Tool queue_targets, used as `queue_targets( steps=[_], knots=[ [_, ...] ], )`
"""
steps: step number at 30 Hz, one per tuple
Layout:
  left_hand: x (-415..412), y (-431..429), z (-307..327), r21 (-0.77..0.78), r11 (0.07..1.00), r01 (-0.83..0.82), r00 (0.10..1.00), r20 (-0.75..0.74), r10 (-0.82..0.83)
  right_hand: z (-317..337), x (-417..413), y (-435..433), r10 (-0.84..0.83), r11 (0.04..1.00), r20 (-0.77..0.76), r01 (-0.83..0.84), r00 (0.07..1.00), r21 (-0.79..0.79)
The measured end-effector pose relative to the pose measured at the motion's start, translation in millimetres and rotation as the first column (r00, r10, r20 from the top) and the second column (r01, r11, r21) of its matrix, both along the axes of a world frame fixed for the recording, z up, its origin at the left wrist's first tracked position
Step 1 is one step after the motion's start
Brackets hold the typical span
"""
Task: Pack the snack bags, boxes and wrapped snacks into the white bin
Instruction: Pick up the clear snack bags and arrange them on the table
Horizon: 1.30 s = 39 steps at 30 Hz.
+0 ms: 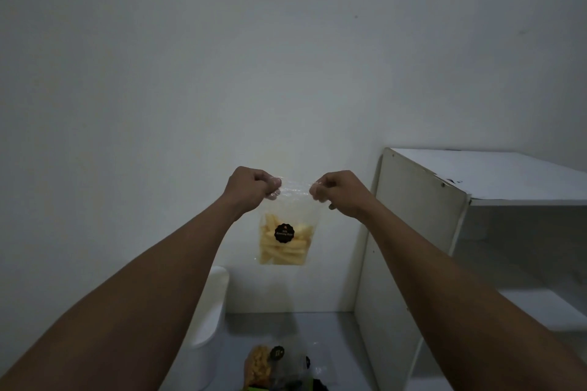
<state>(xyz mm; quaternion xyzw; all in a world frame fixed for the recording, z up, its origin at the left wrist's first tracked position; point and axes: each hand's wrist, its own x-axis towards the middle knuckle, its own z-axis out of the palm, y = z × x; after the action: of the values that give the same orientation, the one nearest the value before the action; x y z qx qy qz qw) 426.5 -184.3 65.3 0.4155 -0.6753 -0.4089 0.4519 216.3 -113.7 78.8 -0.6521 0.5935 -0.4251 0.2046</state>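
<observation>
Bare grey wall behind. Clear bag of yellow snack sticks point(284, 241) is pinched aloft by left hand point(251, 187) and right hand point(336, 192); other snack bags point(270, 365) are left unpacked beside the white bin point(209, 311).

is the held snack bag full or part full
Partly full: yellow sticks fill only the lower half of the snack bag; the top, pinched by left hand and right hand, is empty.

Clear bag point(284, 241) of yellow sticks hangs upright, black round label facing you; more bags point(270, 367) lie below, beside the white bin point(210, 311).
</observation>
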Motion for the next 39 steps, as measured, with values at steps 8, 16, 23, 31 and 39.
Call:
queue_targets(
  steps=[8, 16, 23, 31, 39],
  knots=[
    [-3.1, 16.0, 8.5, 0.100, 0.987, 0.127, 0.992, -0.001, -0.127, -2.4, -12.1, 5.1, -0.066, 0.997, 0.080, 0.069, 0.995, -0.036],
    [-5.4, 10.2, 4.7, -0.013, 1.000, 0.027, 0.999, -0.031, -0.028, -6.5, -15.4, 15.2, -0.026, 1.000, 0.242, 0.024, 0.970, 0.011],
    [-6.4, 15.4, 11.8, 0.041, 0.991, 0.125, 0.992, -0.012, -0.125, -2.4, -23.8, 18.2, -0.077, 0.994, 0.242, 0.095, 0.967, -0.062],
    [-18.5, 17.9, 10.8, -0.073, 0.995, 0.064, 0.998, 0.011, -0.063, 2.8, -12.9, 17.3, -0.037, 0.998, 0.089, 0.041, 0.995, -0.039],
    [-10.2, 16.9, 13.1, 0.054, 0.983, 0.178, 0.981, -0.084, -0.173, 6.6, -13.7, 10.5, -0.078, 0.994, 0.033, 0.081, 0.996, -0.079]
  ],
)
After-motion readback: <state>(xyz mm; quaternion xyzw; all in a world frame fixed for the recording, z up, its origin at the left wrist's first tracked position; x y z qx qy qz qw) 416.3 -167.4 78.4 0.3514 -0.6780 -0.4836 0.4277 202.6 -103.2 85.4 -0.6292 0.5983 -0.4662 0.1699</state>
